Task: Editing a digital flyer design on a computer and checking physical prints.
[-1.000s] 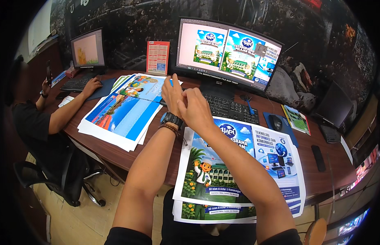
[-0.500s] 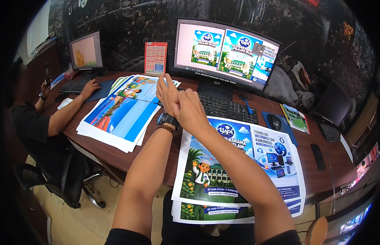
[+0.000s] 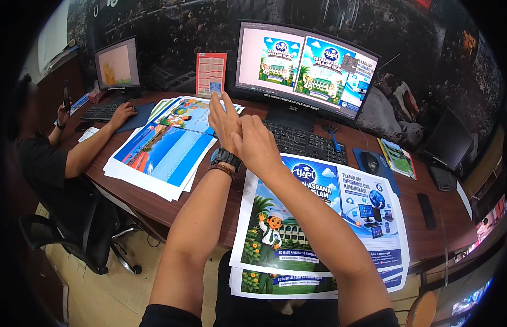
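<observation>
My left hand [image 3: 223,122] is raised above the desk, its fingers stretched out, with a dark watch and a beaded bracelet at the wrist. My right hand [image 3: 257,143] crosses to it and clasps its side, thumb lying over it; some right fingertips are hidden. Both hands are near the left end of a black keyboard [image 3: 289,139]. Beneath my right forearm lies a stack of large printed cover sheets [image 3: 286,253], blue and green with a cartoon child. Left of my hands is another pile of colourful prints [image 3: 169,144].
A monitor [image 3: 305,65] displaying similar covers stands behind the keyboard, beside a red desk calendar [image 3: 211,73]. To the right are a black mouse [image 3: 369,162], a booklet [image 3: 396,158] and a dark phone-like object [image 3: 426,211]. At left, another person [image 3: 49,152] sits at a second computer, holding a phone.
The view has shifted slightly. My hands stay together, with the right fingers a little higher along the left hand. The sheets have not moved on the desk.
</observation>
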The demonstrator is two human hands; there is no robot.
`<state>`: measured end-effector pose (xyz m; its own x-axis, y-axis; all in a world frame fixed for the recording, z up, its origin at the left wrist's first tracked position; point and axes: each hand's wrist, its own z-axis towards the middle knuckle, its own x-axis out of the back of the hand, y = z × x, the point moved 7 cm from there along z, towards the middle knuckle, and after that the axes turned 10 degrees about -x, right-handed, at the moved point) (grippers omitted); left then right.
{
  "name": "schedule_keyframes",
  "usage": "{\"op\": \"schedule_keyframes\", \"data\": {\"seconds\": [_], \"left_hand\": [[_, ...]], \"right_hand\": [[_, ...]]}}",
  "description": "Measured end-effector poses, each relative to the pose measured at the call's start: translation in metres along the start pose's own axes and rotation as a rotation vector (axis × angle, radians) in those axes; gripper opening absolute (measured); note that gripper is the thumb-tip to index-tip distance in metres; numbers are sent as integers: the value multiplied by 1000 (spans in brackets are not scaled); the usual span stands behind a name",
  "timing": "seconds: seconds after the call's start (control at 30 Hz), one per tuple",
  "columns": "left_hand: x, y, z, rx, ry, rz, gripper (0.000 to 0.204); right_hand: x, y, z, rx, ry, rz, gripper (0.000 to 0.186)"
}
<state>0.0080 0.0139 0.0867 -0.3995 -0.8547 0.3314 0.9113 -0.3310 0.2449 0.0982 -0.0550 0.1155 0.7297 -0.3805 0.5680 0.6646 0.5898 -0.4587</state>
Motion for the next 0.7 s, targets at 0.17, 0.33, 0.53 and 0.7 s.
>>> {"op": "schedule_keyframes", "data": {"seconds": [0.17,0.33,0.53,0.7], "left_hand": [[4,5,3,27,42,-57,76],[7,-1,1,-10,62,-58,76],[3,6,4,2,80,-115,76],[4,2,3,-26,56,-57,78]], "right_hand": [[2,5,3,-10,-50,-21,29],[9,-4,3,44,76,-1,29],[8,9,4,36,-13,26,33],[2,8,5,-158,-173,17,34]]}}
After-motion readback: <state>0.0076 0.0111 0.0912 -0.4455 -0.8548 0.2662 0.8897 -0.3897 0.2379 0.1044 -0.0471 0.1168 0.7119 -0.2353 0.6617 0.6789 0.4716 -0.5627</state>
